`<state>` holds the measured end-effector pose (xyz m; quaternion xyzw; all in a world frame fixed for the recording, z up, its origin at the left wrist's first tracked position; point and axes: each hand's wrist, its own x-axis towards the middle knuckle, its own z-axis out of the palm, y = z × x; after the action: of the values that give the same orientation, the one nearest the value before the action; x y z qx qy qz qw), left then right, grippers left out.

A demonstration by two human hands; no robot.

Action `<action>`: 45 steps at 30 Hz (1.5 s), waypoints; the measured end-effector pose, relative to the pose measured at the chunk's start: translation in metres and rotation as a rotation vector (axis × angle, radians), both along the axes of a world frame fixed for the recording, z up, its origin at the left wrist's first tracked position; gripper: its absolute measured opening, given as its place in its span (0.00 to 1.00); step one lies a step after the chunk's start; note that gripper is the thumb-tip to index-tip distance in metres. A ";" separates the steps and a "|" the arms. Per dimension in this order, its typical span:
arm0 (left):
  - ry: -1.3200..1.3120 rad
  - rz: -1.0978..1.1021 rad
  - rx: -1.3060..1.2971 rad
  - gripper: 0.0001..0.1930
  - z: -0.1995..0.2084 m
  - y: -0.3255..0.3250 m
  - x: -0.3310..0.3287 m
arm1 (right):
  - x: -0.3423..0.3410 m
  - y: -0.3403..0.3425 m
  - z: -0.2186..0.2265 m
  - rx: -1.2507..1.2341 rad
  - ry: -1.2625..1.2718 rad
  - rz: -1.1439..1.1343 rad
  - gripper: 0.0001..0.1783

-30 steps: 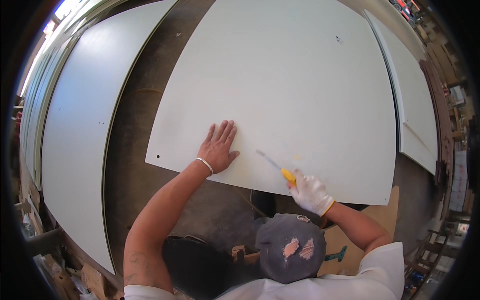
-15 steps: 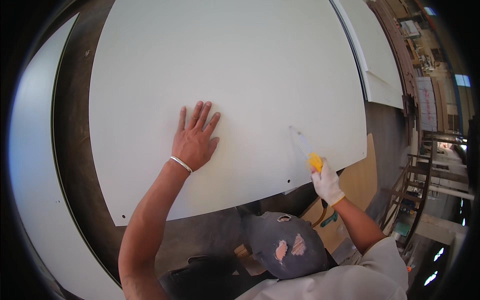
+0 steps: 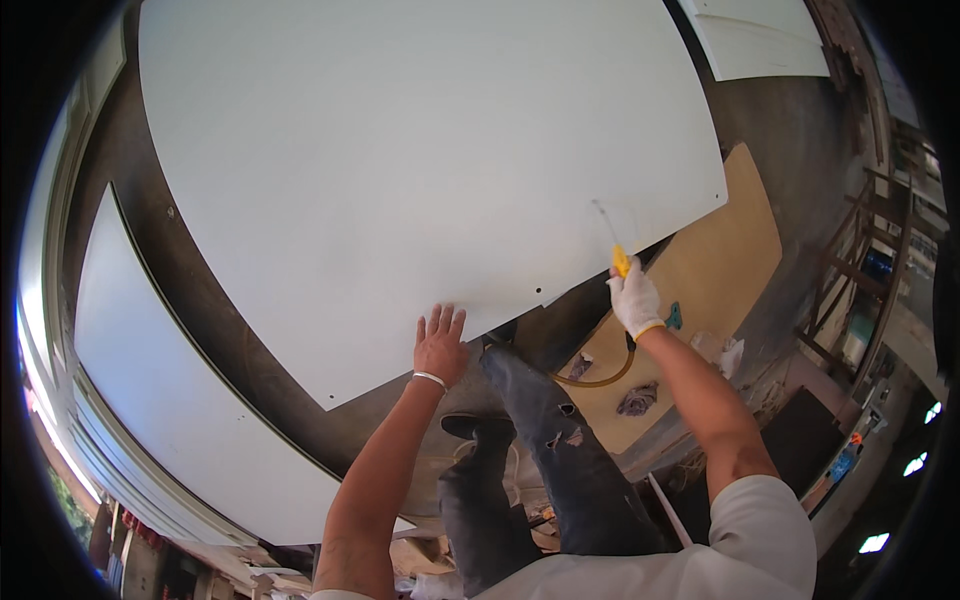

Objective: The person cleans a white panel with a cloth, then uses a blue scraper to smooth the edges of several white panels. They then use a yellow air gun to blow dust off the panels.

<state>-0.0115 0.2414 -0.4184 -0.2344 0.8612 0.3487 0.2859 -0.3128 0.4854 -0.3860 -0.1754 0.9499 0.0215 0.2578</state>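
A large white panel lies before me, with small dark holes along its near edge. My left hand, bare and with a silver bracelet at the wrist, rests open at that edge, fingers stretched out over the surface. In a white glove, my right hand is closed round a yellow air blow gun. Its thin metal nozzle points away from me over the right part of the panel. From below the glove a brownish hose curves down to the left.
To the left lies another white panel, with more stacked beyond it. A tan board extends at the right, bearing a crumpled dark cloth and a green tool. A further white panel sits far right; a metal frame stands beyond.
My left hand has slid from the panel's middle back to its near edge. The blow gun has shifted slightly with my right hand. My view has turned and my legs stand further apart.
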 end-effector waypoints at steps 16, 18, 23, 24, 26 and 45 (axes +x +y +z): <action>-0.295 0.647 0.125 0.13 0.090 -0.063 0.000 | 0.128 -0.156 0.061 -0.160 -0.606 0.397 0.18; -0.234 0.544 0.095 0.18 0.105 -0.069 0.008 | 0.133 -0.183 0.058 -0.199 -0.592 0.322 0.17; -0.284 0.726 0.173 0.30 0.139 -0.063 0.081 | 0.102 -0.277 0.052 -0.204 -0.440 0.246 0.17; -0.299 0.717 0.159 0.31 0.140 -0.062 0.099 | 0.096 -0.296 0.054 -0.220 -0.405 0.242 0.17; -0.268 0.640 0.153 0.31 0.145 -0.060 0.135 | 0.093 -0.326 0.056 -0.200 -0.355 0.243 0.18; 0.098 1.456 0.255 0.19 0.177 -0.648 0.374 | 0.313 -0.592 0.060 0.171 -0.133 0.211 0.19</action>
<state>0.3620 -0.4065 -0.2410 -0.6954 0.4523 0.5575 -0.0318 0.0001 -0.1063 -0.3265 -0.2528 0.9017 0.1175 0.3304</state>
